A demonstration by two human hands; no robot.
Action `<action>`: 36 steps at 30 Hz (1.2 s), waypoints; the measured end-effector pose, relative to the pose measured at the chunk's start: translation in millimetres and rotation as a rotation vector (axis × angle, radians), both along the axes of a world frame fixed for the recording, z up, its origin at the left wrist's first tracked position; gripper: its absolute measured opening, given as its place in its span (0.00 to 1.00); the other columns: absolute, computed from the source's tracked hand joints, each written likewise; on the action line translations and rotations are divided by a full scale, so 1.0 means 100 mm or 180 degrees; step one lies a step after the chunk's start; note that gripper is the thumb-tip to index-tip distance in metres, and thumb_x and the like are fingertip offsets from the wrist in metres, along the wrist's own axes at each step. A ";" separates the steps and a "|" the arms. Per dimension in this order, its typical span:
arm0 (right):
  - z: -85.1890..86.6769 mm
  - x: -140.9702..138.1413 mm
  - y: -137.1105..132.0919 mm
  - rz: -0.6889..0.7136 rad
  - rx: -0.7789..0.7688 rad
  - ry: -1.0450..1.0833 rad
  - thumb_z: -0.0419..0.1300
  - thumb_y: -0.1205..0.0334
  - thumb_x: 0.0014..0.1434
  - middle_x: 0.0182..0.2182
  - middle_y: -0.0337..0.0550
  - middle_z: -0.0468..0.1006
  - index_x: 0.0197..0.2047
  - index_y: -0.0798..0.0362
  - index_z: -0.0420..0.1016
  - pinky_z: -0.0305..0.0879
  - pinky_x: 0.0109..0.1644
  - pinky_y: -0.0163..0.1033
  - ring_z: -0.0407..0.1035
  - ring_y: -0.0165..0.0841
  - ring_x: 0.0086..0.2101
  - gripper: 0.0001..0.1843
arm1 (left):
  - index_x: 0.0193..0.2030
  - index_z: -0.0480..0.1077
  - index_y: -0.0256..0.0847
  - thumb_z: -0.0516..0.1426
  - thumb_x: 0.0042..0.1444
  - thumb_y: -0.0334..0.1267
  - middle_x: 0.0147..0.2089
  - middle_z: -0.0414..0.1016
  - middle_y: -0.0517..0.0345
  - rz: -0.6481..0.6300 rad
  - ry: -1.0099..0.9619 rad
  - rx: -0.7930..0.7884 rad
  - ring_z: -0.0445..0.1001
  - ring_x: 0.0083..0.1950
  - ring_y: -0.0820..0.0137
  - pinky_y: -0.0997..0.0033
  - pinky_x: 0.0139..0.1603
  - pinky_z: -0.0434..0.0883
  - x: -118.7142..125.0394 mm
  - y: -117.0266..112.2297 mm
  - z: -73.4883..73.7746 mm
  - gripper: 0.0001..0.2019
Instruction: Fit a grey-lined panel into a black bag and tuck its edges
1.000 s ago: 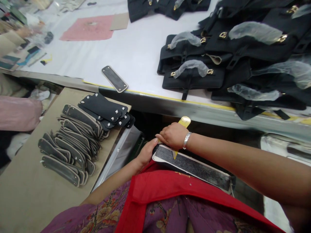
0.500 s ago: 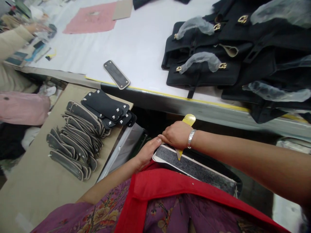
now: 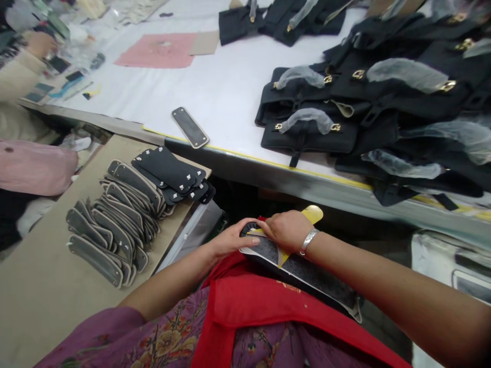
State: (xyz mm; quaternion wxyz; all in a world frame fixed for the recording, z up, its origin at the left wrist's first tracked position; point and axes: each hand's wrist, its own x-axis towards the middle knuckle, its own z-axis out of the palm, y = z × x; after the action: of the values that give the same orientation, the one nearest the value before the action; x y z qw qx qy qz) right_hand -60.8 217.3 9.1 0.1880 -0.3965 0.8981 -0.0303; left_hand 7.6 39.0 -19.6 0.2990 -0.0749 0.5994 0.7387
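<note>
A long black bag piece [image 3: 322, 275] with a grey felt-like panel and pale edges lies across my lap, against the red apron. My left hand [image 3: 229, 240] grips its left end, thumb on top and fingers at the far edge. In my right hand [image 3: 288, 231] is a flat yellow scraper [image 3: 313, 214]. Its rounded end sticks out above the hand, and its pointed end rests over the grey panel. The right fingertips press at the piece's left end beside the left thumb. The far side of the piece is hidden by my hands.
Dark strips with pale edges [image 3: 118, 217] and black studded pieces [image 3: 169, 168] are piled on a brown board at left. One strip [image 3: 191, 128] lies on the white table. Black bags [image 3: 310, 138] with plastic-wrapped handles crowd the right. A co-worker's sleeve [image 3: 19, 74] shows far left.
The view has shifted, showing more of the table's far side. My left thumb has come down onto the panel's end, and my right hand works close beside it, still holding the scraper.
</note>
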 end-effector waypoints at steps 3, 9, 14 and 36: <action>0.03 -0.05 -0.02 -0.0153 0.0020 -0.0018 0.34 0.47 0.64 0.30 0.48 0.78 0.31 0.52 0.76 0.59 0.30 0.39 0.72 0.40 0.31 0.33 | 0.55 0.63 0.39 0.61 0.49 0.42 0.49 0.70 0.51 0.0022 -0.0216 0.0468 0.69 0.47 0.65 0.67 0.49 0.62 -0.04 -0.08 -0.01 0.26; 0.04 -0.10 -0.16 -0.0448 0.0125 -0.0070 0.34 0.47 0.64 0.30 0.49 0.78 0.31 0.52 0.77 0.61 0.33 0.40 0.72 0.42 0.33 0.33 | 0.51 0.68 0.37 0.54 0.55 0.49 0.48 0.72 0.50 0.0208 -0.0239 0.0658 0.68 0.49 0.64 0.65 0.52 0.60 -0.15 -0.11 -0.14 0.22; 0.08 0.01 -0.09 -0.0605 0.0335 -0.0166 0.34 0.47 0.64 0.31 0.52 0.78 0.34 0.53 0.78 0.63 0.36 0.42 0.72 0.43 0.35 0.33 | 0.48 0.70 0.35 0.58 0.51 0.47 0.43 0.74 0.50 0.0022 -0.0197 0.0248 0.70 0.44 0.65 0.67 0.47 0.62 -0.17 -0.09 -0.10 0.21; 0.31 0.30 0.44 -0.1382 0.0523 0.0131 0.32 0.45 0.64 0.32 0.54 0.77 0.34 0.55 0.77 0.60 0.36 0.40 0.71 0.41 0.36 0.36 | 0.42 0.75 0.39 0.55 0.41 0.34 0.32 0.75 0.56 -0.0686 -0.0108 -0.1279 0.69 0.29 0.71 0.75 0.26 0.62 -0.41 -0.13 0.24 0.19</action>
State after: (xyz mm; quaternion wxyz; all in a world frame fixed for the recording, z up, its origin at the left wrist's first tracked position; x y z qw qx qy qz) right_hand -30.5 261.4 40.5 0.1904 -0.1779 0.9654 0.0113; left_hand -33.4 26.0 4.9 0.3654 -0.0810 0.7340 0.5668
